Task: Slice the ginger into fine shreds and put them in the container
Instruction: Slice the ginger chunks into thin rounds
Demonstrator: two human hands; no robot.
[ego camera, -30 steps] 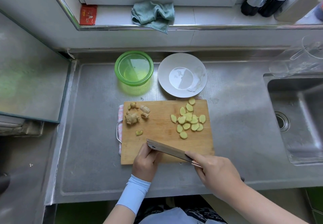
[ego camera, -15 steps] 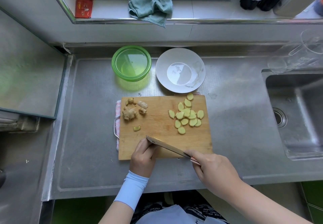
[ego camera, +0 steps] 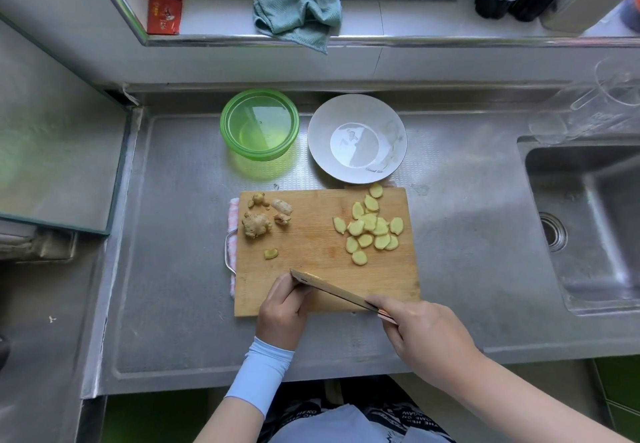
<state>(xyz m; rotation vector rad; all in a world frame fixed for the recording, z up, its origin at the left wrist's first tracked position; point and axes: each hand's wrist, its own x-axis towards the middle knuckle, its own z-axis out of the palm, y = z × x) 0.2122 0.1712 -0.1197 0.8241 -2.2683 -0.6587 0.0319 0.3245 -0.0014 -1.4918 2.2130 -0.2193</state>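
Observation:
A wooden cutting board [ego camera: 311, 262] lies on the steel counter. Several pale ginger slices [ego camera: 370, 231] are heaped on its right half. Unpeeled ginger knobs [ego camera: 256, 224] sit at its far left, with one small offcut [ego camera: 271, 253] below them. My right hand [ego camera: 422, 332] grips the handle of a cleaver [ego camera: 332, 288], whose blade stands edge-down across the board's near side. My left hand [ego camera: 282, 311] rests at the blade's tip with fingers curled down onto the board; what they hold is hidden. The green container [ego camera: 227, 131] stands empty beyond the board.
A white plate [ego camera: 320, 145] stands right of the green container. The sink [ego camera: 588, 221] is at the right, with a clear jug [ego camera: 606, 103] behind it. A teal cloth [ego camera: 298, 15] lies on the window ledge. A glass cover [ego camera: 52, 152] lies on the left.
Only the camera has shifted a little. Both hands and the cleaver keep their place at the board's near edge, and the slices have not moved.

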